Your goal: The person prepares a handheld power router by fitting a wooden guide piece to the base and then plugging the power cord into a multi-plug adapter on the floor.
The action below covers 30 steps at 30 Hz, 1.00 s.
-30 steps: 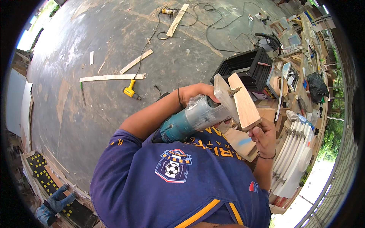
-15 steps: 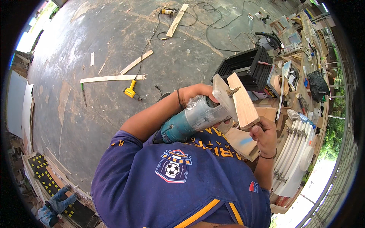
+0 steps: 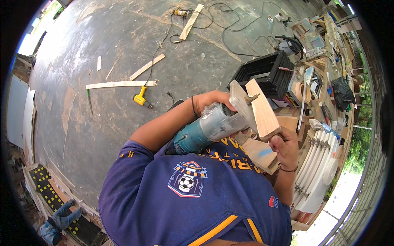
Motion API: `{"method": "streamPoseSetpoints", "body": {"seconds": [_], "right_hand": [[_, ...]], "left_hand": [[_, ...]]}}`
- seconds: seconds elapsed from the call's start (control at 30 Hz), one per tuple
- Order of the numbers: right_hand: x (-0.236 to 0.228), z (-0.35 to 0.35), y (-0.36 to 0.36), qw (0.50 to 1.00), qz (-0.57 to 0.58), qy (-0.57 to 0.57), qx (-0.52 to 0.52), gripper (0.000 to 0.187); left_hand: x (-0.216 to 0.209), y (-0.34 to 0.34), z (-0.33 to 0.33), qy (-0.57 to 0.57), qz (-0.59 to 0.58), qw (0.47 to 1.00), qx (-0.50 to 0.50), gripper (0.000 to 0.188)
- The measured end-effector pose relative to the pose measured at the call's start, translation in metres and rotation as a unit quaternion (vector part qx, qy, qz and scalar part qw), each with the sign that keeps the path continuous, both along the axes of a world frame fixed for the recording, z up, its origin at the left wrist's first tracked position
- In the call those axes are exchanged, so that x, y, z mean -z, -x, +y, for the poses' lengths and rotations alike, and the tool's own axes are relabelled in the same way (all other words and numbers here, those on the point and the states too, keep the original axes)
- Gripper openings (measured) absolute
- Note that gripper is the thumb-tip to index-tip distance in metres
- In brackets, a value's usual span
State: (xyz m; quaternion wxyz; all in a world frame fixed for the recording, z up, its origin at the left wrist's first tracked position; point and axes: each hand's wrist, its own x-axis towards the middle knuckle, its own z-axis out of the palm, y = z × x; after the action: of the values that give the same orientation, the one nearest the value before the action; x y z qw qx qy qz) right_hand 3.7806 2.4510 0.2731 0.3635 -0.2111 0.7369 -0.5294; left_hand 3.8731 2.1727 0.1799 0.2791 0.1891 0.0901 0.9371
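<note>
Currently, the left hand is wrapping partly hidden fingers round the teal router, while the right hand, fingers nearly closed, is pinching the wooden block at the router's two o'clock

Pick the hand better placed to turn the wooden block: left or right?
Right, I'd judge: the right hand holds the near end of the wooden block, while the left hand is occupied holding the teal power tool.
</note>
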Motion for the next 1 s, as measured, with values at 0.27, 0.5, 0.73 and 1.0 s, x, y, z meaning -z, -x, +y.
{"method": "streamPoseSetpoints", "body": {"seconds": [0.27,0.5,0.73,1.0], "right_hand": [[-0.005,-0.005,0.000,0.999,0.022,0.042,-0.014,0.047],[-0.015,-0.011,0.003,0.989,0.141,0.047,-0.022,0.036],[-0.023,-0.021,0.007,0.974,0.220,0.015,-0.062,0.030],[-0.018,-0.012,0.006,0.990,0.118,0.016,-0.073,0.043]], "left_hand": [[0.001,0.001,0.001,-0.036,0.000,0.999,0.028,0.037],[0.001,0.004,0.002,-0.056,-0.009,0.997,0.058,0.038],[0.004,0.002,0.001,-0.070,-0.020,0.995,0.066,0.035],[0.001,-0.004,0.000,-0.057,-0.014,0.998,0.028,0.036]]}}
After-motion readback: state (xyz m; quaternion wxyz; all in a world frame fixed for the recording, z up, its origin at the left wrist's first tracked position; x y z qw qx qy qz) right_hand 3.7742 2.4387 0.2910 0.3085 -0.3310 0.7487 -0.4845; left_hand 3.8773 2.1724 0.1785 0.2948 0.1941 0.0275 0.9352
